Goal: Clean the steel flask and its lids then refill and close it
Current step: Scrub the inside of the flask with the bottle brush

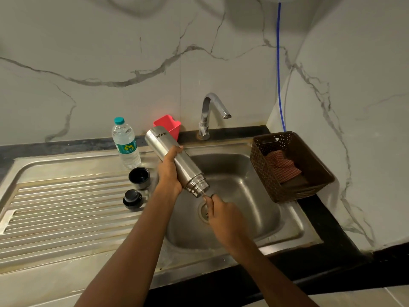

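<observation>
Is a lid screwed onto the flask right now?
No, the flask has a bare threaded mouth; the cup lid and stopper sit on the drainboard.

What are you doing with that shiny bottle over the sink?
A person is cleaning a steel flask. The left hand grips it, tilted mouth-down over the sink. The right hand is curled just under its mouth; whether it holds anything is too small to tell. One lid and the other lid sit on the drainboard, off the flask. No water shows at the tap.
</observation>
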